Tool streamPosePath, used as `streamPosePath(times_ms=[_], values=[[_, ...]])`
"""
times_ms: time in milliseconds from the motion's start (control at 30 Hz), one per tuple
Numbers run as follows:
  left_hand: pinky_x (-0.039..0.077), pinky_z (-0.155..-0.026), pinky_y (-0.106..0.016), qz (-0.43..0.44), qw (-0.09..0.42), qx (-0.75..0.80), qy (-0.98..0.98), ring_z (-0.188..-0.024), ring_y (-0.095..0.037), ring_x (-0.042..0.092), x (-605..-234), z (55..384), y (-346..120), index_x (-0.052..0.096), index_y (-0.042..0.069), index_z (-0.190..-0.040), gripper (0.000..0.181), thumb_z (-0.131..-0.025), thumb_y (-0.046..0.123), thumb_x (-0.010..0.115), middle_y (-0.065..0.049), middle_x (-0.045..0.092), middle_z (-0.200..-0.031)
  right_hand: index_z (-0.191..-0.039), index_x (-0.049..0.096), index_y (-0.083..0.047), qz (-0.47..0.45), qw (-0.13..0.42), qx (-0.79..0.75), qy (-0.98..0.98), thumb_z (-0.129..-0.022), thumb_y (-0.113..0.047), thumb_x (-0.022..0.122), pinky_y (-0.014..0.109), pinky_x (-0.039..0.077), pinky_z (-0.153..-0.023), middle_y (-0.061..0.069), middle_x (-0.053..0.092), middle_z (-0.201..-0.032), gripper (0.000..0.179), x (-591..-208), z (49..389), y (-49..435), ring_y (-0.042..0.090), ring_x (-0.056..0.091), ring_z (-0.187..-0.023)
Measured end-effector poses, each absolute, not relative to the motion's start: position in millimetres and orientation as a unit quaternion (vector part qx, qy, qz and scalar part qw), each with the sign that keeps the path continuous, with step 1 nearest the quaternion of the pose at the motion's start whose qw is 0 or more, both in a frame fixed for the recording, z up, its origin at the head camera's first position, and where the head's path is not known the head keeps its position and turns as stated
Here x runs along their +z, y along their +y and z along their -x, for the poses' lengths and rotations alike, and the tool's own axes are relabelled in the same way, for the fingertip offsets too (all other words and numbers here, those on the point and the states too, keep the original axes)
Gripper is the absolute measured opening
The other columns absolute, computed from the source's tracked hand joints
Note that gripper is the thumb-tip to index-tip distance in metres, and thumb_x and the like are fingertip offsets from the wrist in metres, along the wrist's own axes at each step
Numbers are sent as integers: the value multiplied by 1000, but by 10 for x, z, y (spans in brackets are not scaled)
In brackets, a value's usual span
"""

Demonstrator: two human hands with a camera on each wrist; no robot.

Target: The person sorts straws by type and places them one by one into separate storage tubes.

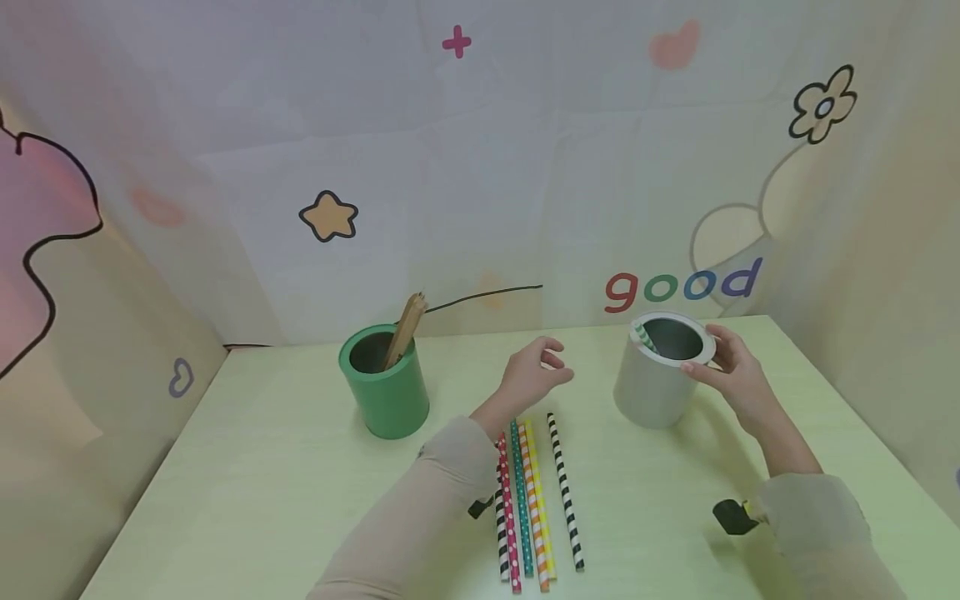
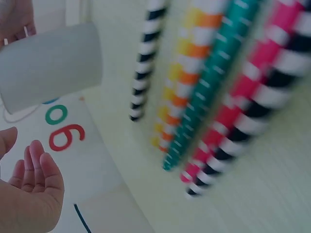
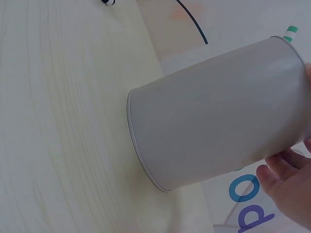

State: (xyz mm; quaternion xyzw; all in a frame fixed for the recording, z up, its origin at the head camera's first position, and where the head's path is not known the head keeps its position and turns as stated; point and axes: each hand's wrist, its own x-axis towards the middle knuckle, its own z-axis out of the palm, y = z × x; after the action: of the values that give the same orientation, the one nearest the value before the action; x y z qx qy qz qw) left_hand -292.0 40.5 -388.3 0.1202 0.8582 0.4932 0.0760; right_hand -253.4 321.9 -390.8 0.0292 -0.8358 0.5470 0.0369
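Observation:
A white-grey cup (image 1: 654, 387) stands upright at the right, with a green-and-white striped paper straw (image 1: 643, 337) leaning inside it. My right hand (image 1: 738, 379) holds the cup near its rim, thumb on the near side and fingers round the far side. Between the two cups hovers my left hand (image 1: 528, 375), its fingers loosely bent and nothing in them. Below it on the table lie several patterned paper straws (image 1: 534, 517), side by side. One black-and-white striped straw (image 1: 566, 492) lies a little apart, to their right.
A green cup (image 1: 390, 404) stands at the left and holds several wooden pencils (image 1: 406, 332). Behind the pale table (image 1: 247, 483) hangs a printed cloth (image 1: 450, 183), which also closes in both sides. My left forearm reaches over the table beside the straws.

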Motion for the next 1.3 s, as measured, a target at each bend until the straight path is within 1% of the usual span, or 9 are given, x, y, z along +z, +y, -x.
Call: streamPosePath(times_ms=[100,333,533,633,867,1067,1300], values=[[43,-62,-23,-105,80,486,864,-77,-14,55,-3960,2921,242,47,14,-118,42,-81,24,63,-1,60,-94,-140,10,-7,-29,38,550,-834,-88,-21,54,14,37,-92,26,16,-142,71,-3909,2536,3222,40,21,-129],[41,-58,-22,-65,77,464,880,-71,-15,52,-4147,2905,-42,44,12,-117,43,-79,19,65,-4,59,-92,-140,11,-9,-28,32,551,-834,-88,-22,54,16,36,-95,26,16,-142,69,-3907,2534,3214,39,20,-130],[42,-57,-22,-44,110,419,900,-70,-15,51,-4314,2855,-201,43,13,-115,43,-78,18,66,-3,55,-91,-140,13,-11,-26,31,557,-830,-87,-22,55,14,36,-95,25,15,-143,68,-3904,2528,3215,39,18,-131],[43,-59,-23,-44,122,409,903,-72,-15,52,-4380,2811,-278,44,13,-115,44,-77,17,67,-3,55,-91,-140,14,-12,-27,31,560,-828,-87,-21,55,12,36,-93,25,15,-143,67,-3908,2532,3217,38,18,-131],[44,-63,-26,-39,155,393,906,-75,-16,51,-4468,2683,-419,44,13,-113,46,-75,15,69,-3,53,-91,-140,14,-13,-28,31,551,-833,-88,-22,54,15,36,-94,25,16,-142,66,-3915,2548,3223,39,19,-130],[41,-60,-25,-50,157,378,911,-72,-16,48,-4524,2611,-490,45,12,-110,45,-73,19,71,-3,52,-87,-139,16,-15,-28,32,550,-834,-88,-22,54,13,36,-93,23,17,-142,64,-3923,2547,3231,37,19,-131],[39,-57,-24,-54,158,361,918,-70,-16,46,-4577,2575,-514,49,10,-107,45,-72,25,72,-3,50,-84,-136,20,-17,-35,38,557,-829,-87,-20,54,6,38,-86,18,22,-138,59,-3944,2545,3223,33,23,-129]])
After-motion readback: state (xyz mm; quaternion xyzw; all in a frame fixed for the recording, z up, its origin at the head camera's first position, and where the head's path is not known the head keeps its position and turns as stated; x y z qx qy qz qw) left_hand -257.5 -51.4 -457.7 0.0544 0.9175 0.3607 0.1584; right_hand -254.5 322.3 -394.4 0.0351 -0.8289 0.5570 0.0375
